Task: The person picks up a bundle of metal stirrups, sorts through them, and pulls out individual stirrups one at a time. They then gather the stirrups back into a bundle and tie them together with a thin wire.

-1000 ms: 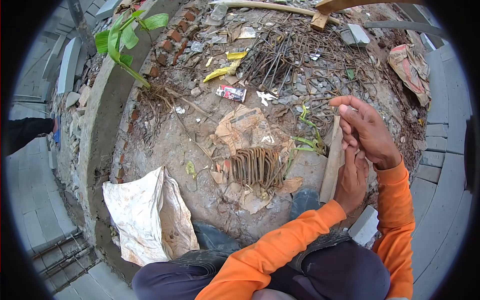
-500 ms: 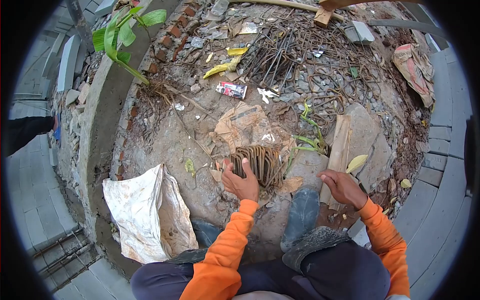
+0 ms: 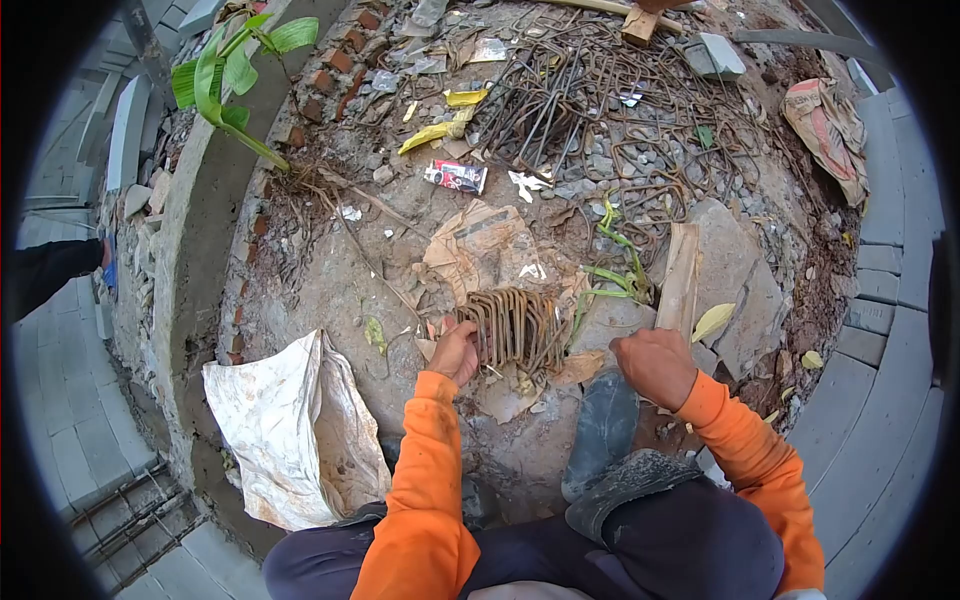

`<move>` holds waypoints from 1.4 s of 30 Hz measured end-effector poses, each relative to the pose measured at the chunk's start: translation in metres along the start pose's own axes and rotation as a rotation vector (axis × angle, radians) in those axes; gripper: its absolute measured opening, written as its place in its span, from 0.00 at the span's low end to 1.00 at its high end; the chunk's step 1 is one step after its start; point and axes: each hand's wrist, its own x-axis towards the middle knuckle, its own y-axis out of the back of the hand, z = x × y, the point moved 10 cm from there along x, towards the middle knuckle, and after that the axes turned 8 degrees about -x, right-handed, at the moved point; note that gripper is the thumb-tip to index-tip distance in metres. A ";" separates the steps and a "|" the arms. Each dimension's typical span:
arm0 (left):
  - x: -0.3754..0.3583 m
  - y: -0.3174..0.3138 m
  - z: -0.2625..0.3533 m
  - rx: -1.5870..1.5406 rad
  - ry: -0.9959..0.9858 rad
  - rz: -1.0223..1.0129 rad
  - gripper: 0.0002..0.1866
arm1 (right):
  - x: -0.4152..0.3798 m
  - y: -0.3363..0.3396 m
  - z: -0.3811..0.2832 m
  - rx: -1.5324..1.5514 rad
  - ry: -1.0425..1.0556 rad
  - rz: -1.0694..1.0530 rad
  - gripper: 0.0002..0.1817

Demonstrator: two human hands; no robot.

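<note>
A row of rusty bent steel stirrups point(image 3: 516, 330) stands on the ground in front of me, packed side by side. My left hand point(image 3: 455, 354) is at the row's left end, its fingers closed around the outermost stirrups. To the right, my right hand point(image 3: 656, 368) is closed in a fist above my boot point(image 3: 603, 425), apart from the stirrups. Whatever it may hold is hidden. Crumpled brown paper point(image 3: 482, 248) lies just beyond the row.
A tangled heap of bent steel bars point(image 3: 560, 105) lies farther off. A white sack point(image 3: 300, 430) is at left by a concrete kerb point(image 3: 190, 270). A wooden board point(image 3: 680, 280) rests on a broken slab point(image 3: 735, 265). Another person's leg point(image 3: 55, 270) shows at far left.
My left hand has gone from open over the stirrups to closed at their left end. My right hand has moved slightly left and curled into a fist.
</note>
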 end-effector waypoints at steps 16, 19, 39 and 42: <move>0.040 0.018 -0.006 0.596 0.331 -0.179 0.09 | 0.044 -0.052 -0.031 0.151 0.022 0.154 0.04; 0.049 0.017 -0.005 0.879 0.266 -0.220 0.12 | 0.040 -0.055 -0.020 0.283 -0.046 0.245 0.05; 0.036 0.014 0.021 0.990 -0.145 -0.020 0.02 | 0.040 -0.058 -0.028 0.289 -0.067 0.506 0.09; 0.003 -0.031 0.034 0.866 -0.090 -0.040 0.04 | 0.042 -0.060 -0.028 0.288 -0.064 0.508 0.09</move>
